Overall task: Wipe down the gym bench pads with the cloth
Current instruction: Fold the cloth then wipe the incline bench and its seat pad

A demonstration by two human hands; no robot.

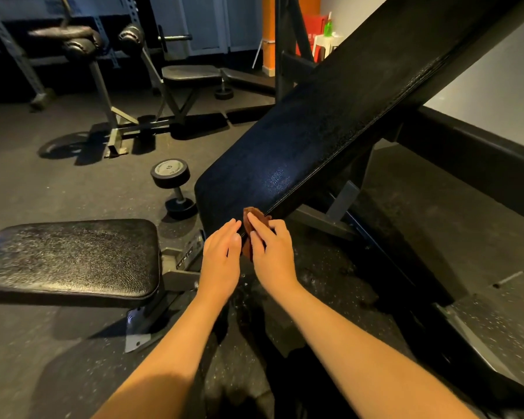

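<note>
Dim interior, warm light on both forearms, glare patch on the inclined back pad (277, 176), hard shadows beneath the far bench (191, 74), wide-angle bending at edges.

**Rubber gym floor (58, 192) is carrying benches and a loose weight**
A black dumbbell (174, 189) is standing on one end on the floor, just beside the inclined back pad (300, 146). The flat seat pad (73, 258) is sitting near it to the left. A brown cloth (250, 219) is lying against the back pad's lower edge. A second bench (191, 74) is standing well back on the same floor.
</note>
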